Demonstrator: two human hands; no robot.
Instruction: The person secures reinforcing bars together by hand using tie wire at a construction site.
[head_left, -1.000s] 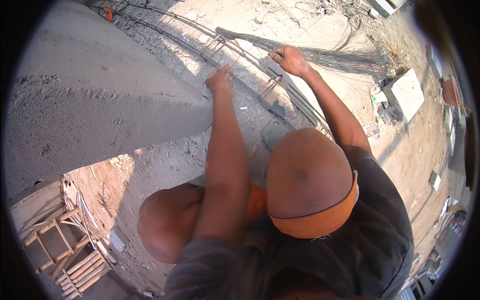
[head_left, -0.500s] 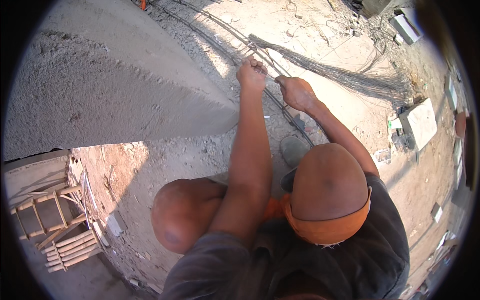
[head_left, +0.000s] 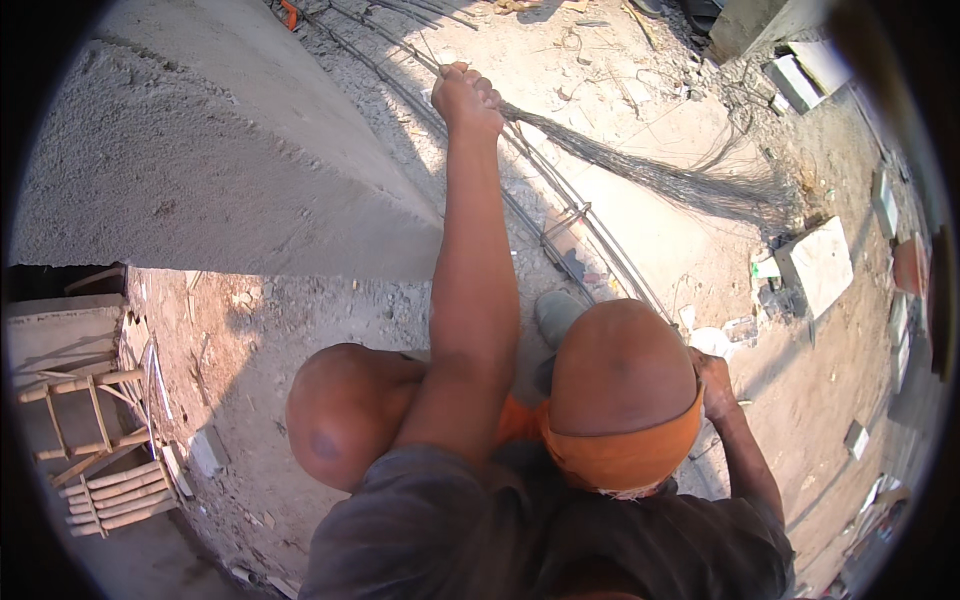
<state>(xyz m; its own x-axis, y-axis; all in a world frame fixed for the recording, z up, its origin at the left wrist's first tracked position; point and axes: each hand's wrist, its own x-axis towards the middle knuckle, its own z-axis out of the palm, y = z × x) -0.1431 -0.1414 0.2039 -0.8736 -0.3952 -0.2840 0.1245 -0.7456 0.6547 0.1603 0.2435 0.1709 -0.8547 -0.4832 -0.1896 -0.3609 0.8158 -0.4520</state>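
My left hand (head_left: 467, 98) is stretched far forward, its fingers closed around the near end of a bundle of thin tie wire (head_left: 640, 168). The loose wires fan out to the right of it across the ground. Under and beside that hand run long steel reinforcing bars (head_left: 527, 215), joined by a small crosswise tie (head_left: 577, 212). My right hand (head_left: 712, 383) is drawn back beside my right knee (head_left: 625, 370). Its fingers are curled and partly hidden by the knee, so what they hold does not show.
A rough concrete slab (head_left: 250, 190) rises at the left. Bamboo frames (head_left: 110, 490) stand at the lower left. A pale block (head_left: 815, 265) lies to the right, with another block (head_left: 792, 83) at the far right. An orange object (head_left: 290, 15) lies at the far left.
My hands have parted from the bars, where they were close together. The left has reached forward to the wire bundle; the right has come back beside the knee. The view has shifted slightly.
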